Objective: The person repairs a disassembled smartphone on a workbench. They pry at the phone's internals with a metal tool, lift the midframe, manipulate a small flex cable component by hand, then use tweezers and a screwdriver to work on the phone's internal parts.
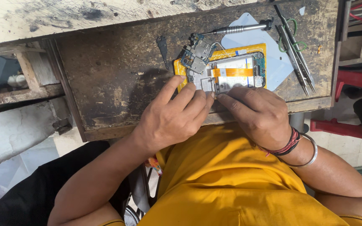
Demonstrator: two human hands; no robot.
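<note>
An opened phone (235, 72) lies on a yellow pad (225, 53) near the front edge of a worn wooden bench (114, 79); its battery, orange flex cable and metal shields show. My left hand (174, 115) rests at the phone's lower left, fingertips on its edge. From the right, my right hand (258, 113) presses its fingertips on the phone's lower edge, touching the left hand's fingers. A loose circuit board (197, 52) sits tilted at the phone's upper left corner. Whether a small part is pinched between the fingers is hidden.
A metal screwdriver (239, 28) lies behind the phone. Tweezers (296, 62) and a green wire loop (292, 35) lie at the right on a pale blue sheet (279, 67). A small dark bracket (163, 48) rests left of the board. Red furniture (352, 79) stands beyond the bench's right edge.
</note>
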